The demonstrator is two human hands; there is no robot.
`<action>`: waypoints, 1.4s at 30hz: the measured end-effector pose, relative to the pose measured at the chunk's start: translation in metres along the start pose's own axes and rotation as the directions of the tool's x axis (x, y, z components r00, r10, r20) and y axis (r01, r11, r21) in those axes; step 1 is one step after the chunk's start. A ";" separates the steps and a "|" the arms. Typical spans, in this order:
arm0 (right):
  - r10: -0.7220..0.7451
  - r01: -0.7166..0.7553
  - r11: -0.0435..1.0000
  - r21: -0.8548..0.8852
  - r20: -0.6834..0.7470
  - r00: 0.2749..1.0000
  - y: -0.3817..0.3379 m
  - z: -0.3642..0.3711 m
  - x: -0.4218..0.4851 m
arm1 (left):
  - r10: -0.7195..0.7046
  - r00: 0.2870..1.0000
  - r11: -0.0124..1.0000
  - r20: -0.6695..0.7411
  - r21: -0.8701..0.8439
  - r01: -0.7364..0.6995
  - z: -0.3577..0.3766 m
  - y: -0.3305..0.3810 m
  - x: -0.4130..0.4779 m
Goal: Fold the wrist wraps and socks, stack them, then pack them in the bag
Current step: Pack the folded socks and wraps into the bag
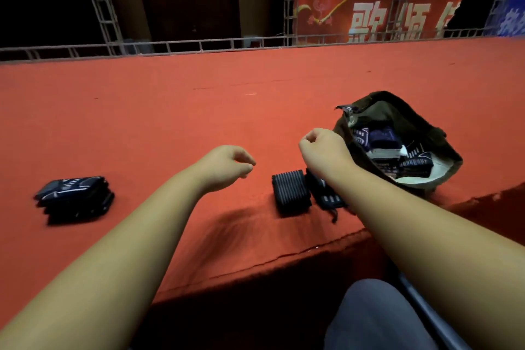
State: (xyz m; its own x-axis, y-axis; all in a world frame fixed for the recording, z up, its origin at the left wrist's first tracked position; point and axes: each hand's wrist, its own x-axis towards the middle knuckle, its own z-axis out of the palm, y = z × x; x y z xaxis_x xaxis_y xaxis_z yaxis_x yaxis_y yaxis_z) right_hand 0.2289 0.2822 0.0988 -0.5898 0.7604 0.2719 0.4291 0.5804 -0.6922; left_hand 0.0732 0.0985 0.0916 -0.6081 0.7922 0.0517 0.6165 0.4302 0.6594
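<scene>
Head view: two bare hands hover over the red table (170, 108), between a sock stack (75, 197) and an open bag (397, 111).

Left hand (227, 165) hangs loosely curled and holds nothing. Right hand (324, 150) is curled with its fingertips tucked out of sight, so I cannot tell whether it pinches anything. At its 6 o'clock lies a rolled wrist wrap (289, 192); a second wrap (324, 196) touches it, half hidden under the forearm. The bag sits at 3 o'clock, with folded socks (383, 142) inside, blurred. The stack lies far off at 9 o'clock. A banner (377, 17) at 12 o'clock is cut off.
</scene>
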 end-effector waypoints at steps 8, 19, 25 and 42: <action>-0.213 0.219 0.976 0.005 0.251 0.944 -0.068 0.106 -0.031 | -0.137 0.984 0.986 -0.116 -0.111 0.125 -0.050 -0.092 -0.080; -0.336 0.339 0.937 0.081 0.470 0.816 -0.124 0.232 -0.064 | -0.387 0.789 0.919 -0.477 -0.126 0.374 -0.146 -0.196 -0.143; -0.352 0.320 0.935 0.151 0.490 0.797 -0.126 0.279 -0.069 | -0.373 0.772 0.893 -0.515 0.026 0.449 -0.185 -0.236 -0.129; -0.559 0.527 0.826 0.200 0.405 0.723 -0.095 0.335 -0.074 | -0.472 0.871 0.630 -0.137 0.638 0.443 -0.214 -0.300 -0.045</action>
State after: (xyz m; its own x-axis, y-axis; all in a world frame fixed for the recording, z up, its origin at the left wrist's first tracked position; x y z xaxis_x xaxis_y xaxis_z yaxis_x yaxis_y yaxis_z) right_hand 0.0027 0.0729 -0.0795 -0.9437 0.1074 0.3130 -0.0931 0.8215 -0.5625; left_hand -0.1919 -0.1591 0.0522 -0.8894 0.4270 -0.1633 0.4384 0.8979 -0.0397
